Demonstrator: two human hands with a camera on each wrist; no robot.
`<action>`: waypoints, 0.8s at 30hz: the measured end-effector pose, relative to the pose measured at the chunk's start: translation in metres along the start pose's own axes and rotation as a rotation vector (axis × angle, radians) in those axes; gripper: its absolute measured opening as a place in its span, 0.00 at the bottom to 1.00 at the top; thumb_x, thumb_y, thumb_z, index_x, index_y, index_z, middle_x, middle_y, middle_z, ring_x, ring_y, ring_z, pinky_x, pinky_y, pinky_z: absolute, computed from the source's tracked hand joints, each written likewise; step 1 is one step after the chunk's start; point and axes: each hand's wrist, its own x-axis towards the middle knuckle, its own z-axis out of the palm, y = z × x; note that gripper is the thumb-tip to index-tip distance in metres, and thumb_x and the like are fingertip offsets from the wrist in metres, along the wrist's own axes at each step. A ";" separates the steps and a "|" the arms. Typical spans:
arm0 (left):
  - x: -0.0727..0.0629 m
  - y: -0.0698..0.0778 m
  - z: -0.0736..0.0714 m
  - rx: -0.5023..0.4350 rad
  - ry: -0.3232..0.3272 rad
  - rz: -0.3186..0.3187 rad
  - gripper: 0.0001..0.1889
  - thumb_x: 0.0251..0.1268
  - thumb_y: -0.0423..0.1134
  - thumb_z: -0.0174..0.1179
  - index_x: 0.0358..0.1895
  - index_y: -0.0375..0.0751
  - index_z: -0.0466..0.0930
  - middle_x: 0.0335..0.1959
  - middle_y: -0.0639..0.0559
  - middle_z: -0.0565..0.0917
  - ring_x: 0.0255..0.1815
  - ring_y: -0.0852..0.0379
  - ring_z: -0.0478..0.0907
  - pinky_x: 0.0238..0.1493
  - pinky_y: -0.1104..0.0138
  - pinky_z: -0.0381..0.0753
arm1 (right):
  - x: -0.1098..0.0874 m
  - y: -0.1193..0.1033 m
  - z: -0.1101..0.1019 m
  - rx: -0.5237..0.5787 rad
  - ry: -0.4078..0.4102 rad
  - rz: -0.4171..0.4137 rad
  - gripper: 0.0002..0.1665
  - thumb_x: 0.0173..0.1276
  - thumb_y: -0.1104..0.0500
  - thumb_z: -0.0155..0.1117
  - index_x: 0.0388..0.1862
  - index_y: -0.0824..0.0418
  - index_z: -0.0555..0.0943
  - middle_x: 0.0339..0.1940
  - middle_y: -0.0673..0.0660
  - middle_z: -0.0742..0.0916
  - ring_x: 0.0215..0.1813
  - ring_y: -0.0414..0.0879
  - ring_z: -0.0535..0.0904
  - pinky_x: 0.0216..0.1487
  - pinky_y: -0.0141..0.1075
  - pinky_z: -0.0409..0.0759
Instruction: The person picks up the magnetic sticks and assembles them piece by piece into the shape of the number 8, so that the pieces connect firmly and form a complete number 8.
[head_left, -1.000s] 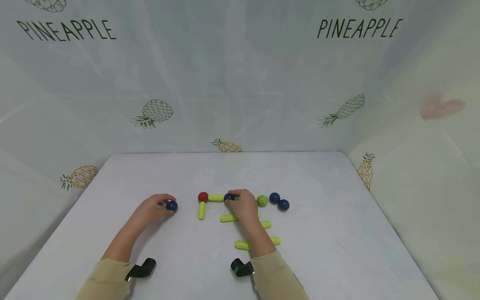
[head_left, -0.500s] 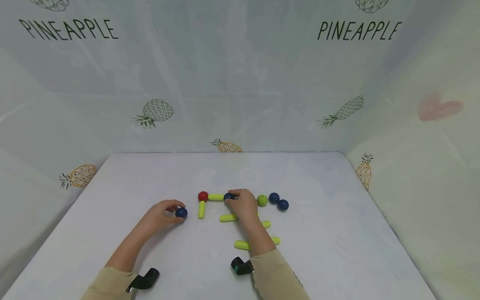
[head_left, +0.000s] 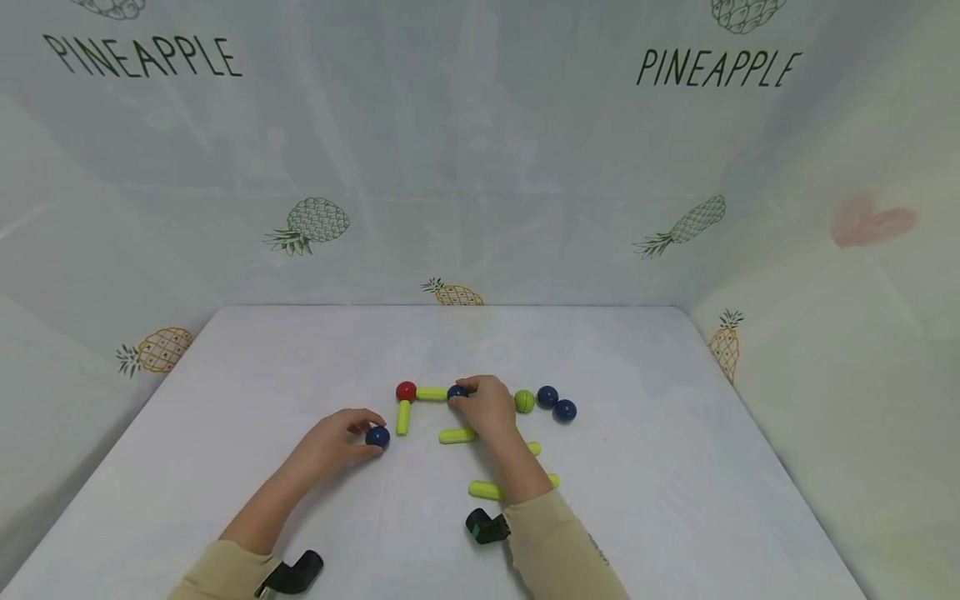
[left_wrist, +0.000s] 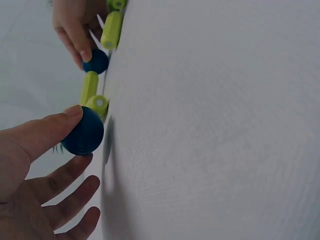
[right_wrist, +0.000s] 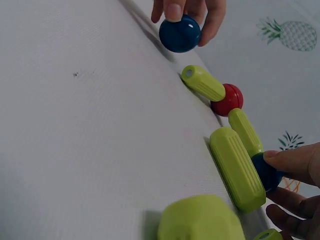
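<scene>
My left hand (head_left: 337,442) pinches a dark blue ball (left_wrist: 83,131) between thumb and fingers, just above the table. That ball is left of and apart from the near end of a yellow-green building rod (head_left: 403,418), whose far end joins a red ball (head_left: 406,392). From the red ball a second yellow-green rod (head_left: 431,393) runs right to another blue ball (head_left: 457,392). My right hand (head_left: 489,408) pinches this second blue ball, and its fingers partly cover it in the right wrist view.
Right of my right hand lie a green ball (head_left: 524,401) and two blue balls (head_left: 547,397). Several loose yellow-green rods, such as one rod (head_left: 457,436) and a nearer rod (head_left: 485,490), lie around and partly behind my right forearm. A pineapple-print curtain (head_left: 480,167) stands behind the white table (head_left: 637,500).
My left hand has carried its blue ball rightward and nearer to me, toward the rod hanging off the red ball. My right hand has stayed at its ball.
</scene>
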 end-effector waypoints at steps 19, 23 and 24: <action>0.003 0.014 0.010 0.088 -0.031 0.020 0.19 0.51 0.38 0.75 0.49 0.49 0.83 0.38 0.56 0.80 0.42 0.55 0.75 0.47 0.57 0.79 | 0.009 -0.003 -0.005 -0.024 -0.056 0.018 0.16 0.60 0.54 0.74 0.47 0.54 0.87 0.44 0.53 0.88 0.50 0.51 0.81 0.50 0.45 0.76; 0.005 0.018 0.011 0.110 -0.034 0.038 0.20 0.50 0.38 0.75 0.49 0.49 0.84 0.37 0.57 0.80 0.41 0.56 0.75 0.47 0.58 0.79 | 0.009 -0.004 -0.007 -0.028 -0.071 0.015 0.17 0.60 0.54 0.74 0.48 0.55 0.87 0.45 0.54 0.87 0.50 0.51 0.81 0.50 0.45 0.77; 0.006 0.019 0.011 0.115 -0.035 0.044 0.20 0.50 0.38 0.75 0.49 0.49 0.84 0.37 0.58 0.80 0.41 0.56 0.75 0.47 0.58 0.78 | 0.009 -0.004 -0.008 -0.028 -0.072 0.013 0.17 0.59 0.54 0.74 0.48 0.56 0.87 0.45 0.54 0.87 0.51 0.51 0.81 0.51 0.45 0.77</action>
